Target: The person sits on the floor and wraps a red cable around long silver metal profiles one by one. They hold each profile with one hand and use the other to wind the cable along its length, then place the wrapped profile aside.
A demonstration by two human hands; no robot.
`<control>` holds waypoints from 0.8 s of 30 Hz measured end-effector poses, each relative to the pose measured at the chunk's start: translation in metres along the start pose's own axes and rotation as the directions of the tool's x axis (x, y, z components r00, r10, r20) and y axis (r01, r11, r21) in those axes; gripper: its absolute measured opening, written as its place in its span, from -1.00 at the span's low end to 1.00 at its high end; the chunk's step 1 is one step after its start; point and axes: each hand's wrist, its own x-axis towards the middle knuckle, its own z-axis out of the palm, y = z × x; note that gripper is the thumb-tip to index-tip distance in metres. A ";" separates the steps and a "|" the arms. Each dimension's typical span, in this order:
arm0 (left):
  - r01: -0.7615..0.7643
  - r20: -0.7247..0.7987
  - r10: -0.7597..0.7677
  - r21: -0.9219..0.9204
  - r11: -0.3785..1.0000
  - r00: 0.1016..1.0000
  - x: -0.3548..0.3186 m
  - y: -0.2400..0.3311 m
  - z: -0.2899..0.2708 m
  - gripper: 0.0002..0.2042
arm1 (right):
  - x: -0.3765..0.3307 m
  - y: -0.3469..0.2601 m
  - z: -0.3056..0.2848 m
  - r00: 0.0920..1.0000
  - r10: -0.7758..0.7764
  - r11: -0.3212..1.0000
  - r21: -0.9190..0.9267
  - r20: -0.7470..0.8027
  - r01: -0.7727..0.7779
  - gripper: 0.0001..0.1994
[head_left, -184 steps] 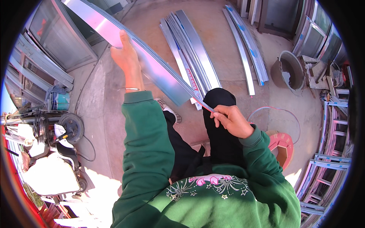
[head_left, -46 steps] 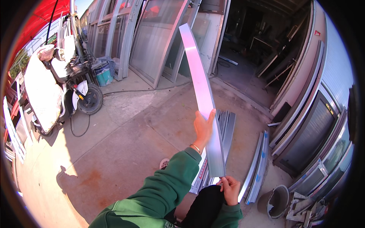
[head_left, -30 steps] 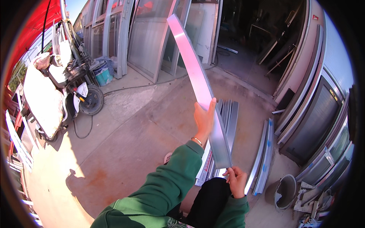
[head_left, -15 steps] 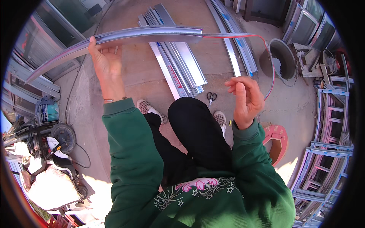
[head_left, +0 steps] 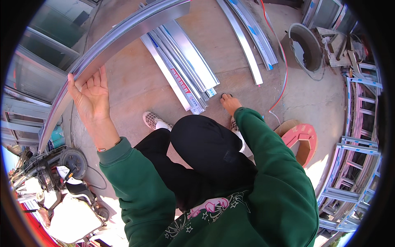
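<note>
- The left hand [head_left: 94,95], palm open and fingers spread, props up a long silver aluminium profile strip [head_left: 111,41] raised overhead.
- The right hand [head_left: 229,103] reaches down to a small dark object [head_left: 226,95] on the concrete floor [head_left: 135,82]; its grip cannot be told.
- A bundle of silver metal profiles [head_left: 185,70] lies just beside it.

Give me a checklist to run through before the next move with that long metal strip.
1. Left hand supports the long metal strip: ok, palm open against it, fingers not wrapped round.
2. Right hand at the ground: ok, reaching down beside the shoe.
3. What the right hand touches: cannot tell, a small dark item shows at the fingertips.
4. Red cord clear of the feet: cannot tell, it trails close to the right hand.
5. Stack of metal strips lying flat: ok.
</note>
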 end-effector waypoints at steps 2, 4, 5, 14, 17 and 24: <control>0.001 -0.004 -0.001 0.012 1.000 1.000 0.000 -0.001 0.000 -0.42 | 0.008 0.007 -0.002 0.992 -0.047 0.997 -0.053 0.116 0.053 -0.86; 0.009 -0.001 -0.009 0.034 0.999 1.000 0.001 -0.001 0.002 -0.42 | 0.012 0.014 -0.003 0.963 -0.009 0.996 -0.082 0.271 0.032 -0.85; 0.018 0.001 -0.018 0.047 0.999 1.000 0.001 -0.002 0.003 -0.42 | 0.012 0.018 -0.002 0.971 -0.022 0.992 -0.118 0.237 0.052 -0.85; 0.046 -0.045 -0.040 0.130 0.990 0.998 0.001 -0.017 0.007 -0.41 | -0.012 0.035 0.009 0.957 0.089 0.996 -0.046 0.277 -0.079 -0.82; 0.053 -0.045 -0.045 0.177 0.983 0.998 -0.001 -0.024 0.009 -0.42 | -0.023 0.026 -0.001 0.939 0.236 0.932 0.216 0.252 -0.293 -0.77; 0.090 -0.081 -0.072 0.245 0.965 0.994 -0.004 -0.036 0.015 -0.44 | -0.038 -0.018 -0.078 0.737 0.526 -0.324 0.901 0.424 -0.287 -0.92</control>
